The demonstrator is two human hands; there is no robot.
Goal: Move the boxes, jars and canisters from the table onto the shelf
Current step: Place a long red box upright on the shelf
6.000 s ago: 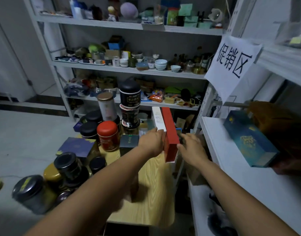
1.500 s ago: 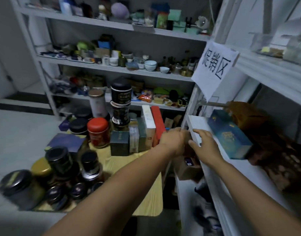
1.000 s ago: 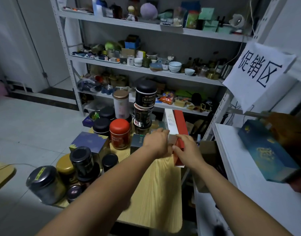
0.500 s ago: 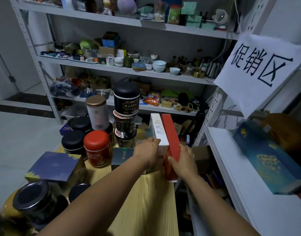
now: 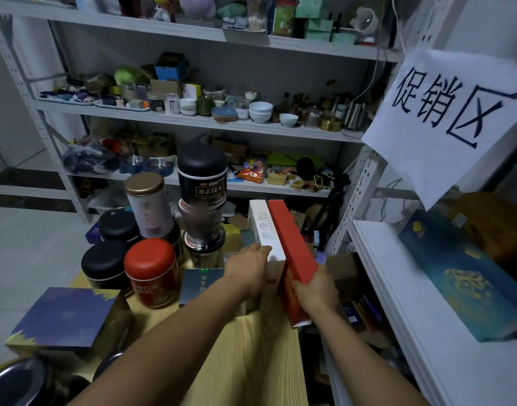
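A tall red box (image 5: 290,244) and a tall white box (image 5: 264,230) stand side by side at the right edge of the wooden table (image 5: 251,361). My left hand (image 5: 247,266) presses against the left side of the white box. My right hand (image 5: 317,288) grips the red box from its right side, low down. The two boxes are clamped between both hands. A blue box with gold print (image 5: 468,276) lies on the white shelf (image 5: 397,288) at the right.
Left of the boxes stand a red canister (image 5: 150,272), black tins (image 5: 105,265), a stacked black canister (image 5: 201,174), a gold-lidded jar (image 5: 149,203), a small dark box (image 5: 200,284) and a purple box (image 5: 67,317). A paper sign (image 5: 444,118) hangs above the shelf.
Both hands came back from the shelf edge to the table and closed in on the red and white boxes. The view has moved closer to them.
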